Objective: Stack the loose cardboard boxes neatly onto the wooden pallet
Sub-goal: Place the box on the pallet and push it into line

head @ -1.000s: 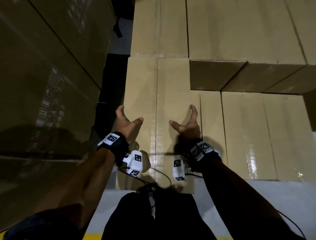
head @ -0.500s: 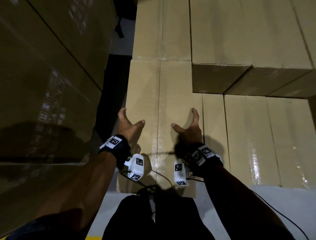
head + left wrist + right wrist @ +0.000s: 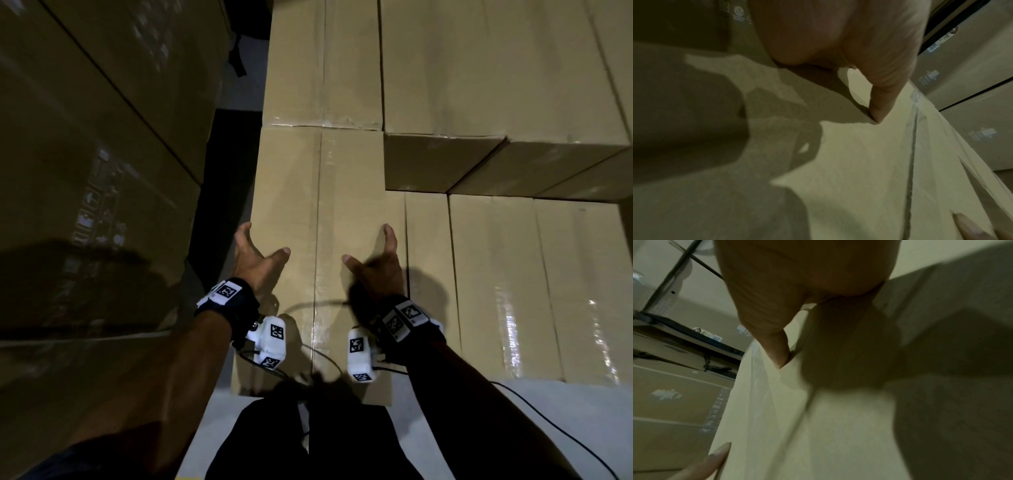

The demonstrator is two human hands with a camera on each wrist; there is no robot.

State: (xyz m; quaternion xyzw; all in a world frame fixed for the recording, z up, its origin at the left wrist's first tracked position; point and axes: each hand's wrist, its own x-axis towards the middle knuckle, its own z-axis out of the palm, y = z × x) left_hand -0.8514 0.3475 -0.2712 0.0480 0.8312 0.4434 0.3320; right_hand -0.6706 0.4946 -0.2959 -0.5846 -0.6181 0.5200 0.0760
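Note:
A long taped cardboard box [image 3: 322, 192] lies at the left end of a row of boxes, level with its neighbours. My left hand [image 3: 262, 248] is spread at its left edge, thumb on top and index finger at the edge. My right hand [image 3: 368, 251] is spread on the top near the right edge, index finger pointing forward. In the left wrist view the thumb [image 3: 879, 104] touches the box top [image 3: 859, 162]. The right wrist view shows the right thumb [image 3: 774, 345] touching the box top [image 3: 838, 418]. No pallet shows.
More boxes [image 3: 496, 274] lie side by side to the right, with a higher layer [image 3: 479, 85] behind them. Another box [image 3: 322, 61] butts against the far end. A tall stack [image 3: 85, 171] rises on the left across a dark gap [image 3: 226, 188]. Grey floor [image 3: 548, 411] lies near me.
Both hands stay spread at the same spots on the box. The whole scene has drifted slightly downward in the head view.

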